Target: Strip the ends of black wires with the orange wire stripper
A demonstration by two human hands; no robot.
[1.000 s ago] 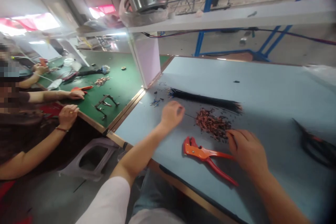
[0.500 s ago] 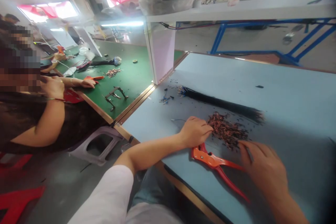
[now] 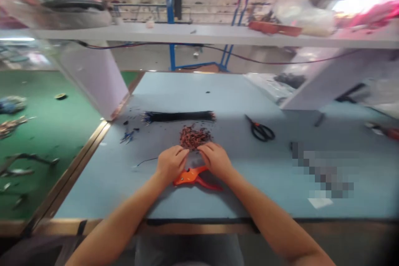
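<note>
two bare hands at a heap of small bits [image 3: 193, 137] on the pale blue bench [image 3: 168, 87].
left hand [image 3: 171, 161] closed with bent fingers on one thin wire [image 3: 146, 160], dark, slightly curved, trailing leftward over the bench to a pale, blurred tip; right hand [image 3: 216, 160] curled at the heap's near edge, too blurred to tell whether gripping anything. heap loose and uneven, reddish-brown mixed with black, with a few specks strewn around the edges. just beyond, a long, straight bundle of black wires [image 3: 181, 116], bluish and pale at the left end, coppery at the right. below the hands and partly covered by them, orange pliers [image 3: 190, 176] with a red lower handle. off to the right, black scissors [image 3: 262, 131] with orange at the pivot.
</note>
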